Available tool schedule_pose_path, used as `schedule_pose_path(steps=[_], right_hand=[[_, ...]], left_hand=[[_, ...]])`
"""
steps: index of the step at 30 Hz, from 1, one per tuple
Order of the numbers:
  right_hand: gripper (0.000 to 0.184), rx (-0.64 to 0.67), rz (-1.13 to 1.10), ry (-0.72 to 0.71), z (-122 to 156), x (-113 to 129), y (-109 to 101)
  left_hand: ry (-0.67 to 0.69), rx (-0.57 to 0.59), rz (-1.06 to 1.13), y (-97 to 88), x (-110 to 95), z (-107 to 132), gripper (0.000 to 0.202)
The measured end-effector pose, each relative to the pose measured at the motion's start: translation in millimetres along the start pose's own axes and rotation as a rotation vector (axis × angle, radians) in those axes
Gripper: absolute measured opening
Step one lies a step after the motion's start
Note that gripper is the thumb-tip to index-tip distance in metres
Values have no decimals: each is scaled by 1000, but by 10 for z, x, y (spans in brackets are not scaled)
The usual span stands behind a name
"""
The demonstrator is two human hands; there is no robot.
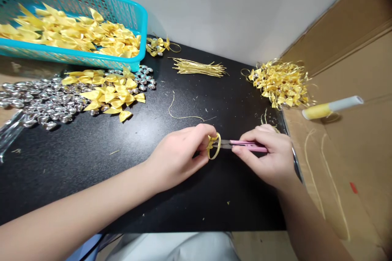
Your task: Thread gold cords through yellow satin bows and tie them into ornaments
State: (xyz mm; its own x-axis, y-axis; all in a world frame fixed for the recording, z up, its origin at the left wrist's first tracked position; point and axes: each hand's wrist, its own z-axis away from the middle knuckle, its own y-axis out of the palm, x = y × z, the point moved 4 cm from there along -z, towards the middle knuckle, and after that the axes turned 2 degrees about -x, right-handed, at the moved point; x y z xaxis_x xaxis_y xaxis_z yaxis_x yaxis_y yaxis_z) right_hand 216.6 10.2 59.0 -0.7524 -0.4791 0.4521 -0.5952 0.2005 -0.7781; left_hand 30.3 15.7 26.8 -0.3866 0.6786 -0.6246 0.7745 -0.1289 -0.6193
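Observation:
My left hand [180, 155] pinches a small yellow ribbon bow with a gold cord loop [213, 147] over the black table [92, 159]. My right hand [269, 155] grips pink thread snips [241, 144], whose blades point left and touch the bow's cord. Both hands rest low over the table's front middle.
A turquoise basket [134, 20] of yellow bows stands tilted at the back left. Loose yellow bows [110, 94] and silver heart charms [39, 100] lie below it. Gold cord pieces [199, 67] lie at the back. Finished bows [280, 83] are piled right, by a cardboard wall [352, 151] and a yellow-tipped tube [332, 107].

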Motion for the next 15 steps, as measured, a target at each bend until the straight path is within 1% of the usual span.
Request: schedule_pose_path(steps=[3, 7, 15], right_hand=[[22, 19, -40, 45, -4, -15, 29], [23, 11, -72, 88, -2, -35, 56], [26, 3, -43, 117, -7, -44, 65]], left_hand=[[-1, -21, -5, -2, -4, -3, 28], [-2, -35, -3, 0, -2, -5, 26], [-39, 0, 29, 10, 7, -12, 26]])
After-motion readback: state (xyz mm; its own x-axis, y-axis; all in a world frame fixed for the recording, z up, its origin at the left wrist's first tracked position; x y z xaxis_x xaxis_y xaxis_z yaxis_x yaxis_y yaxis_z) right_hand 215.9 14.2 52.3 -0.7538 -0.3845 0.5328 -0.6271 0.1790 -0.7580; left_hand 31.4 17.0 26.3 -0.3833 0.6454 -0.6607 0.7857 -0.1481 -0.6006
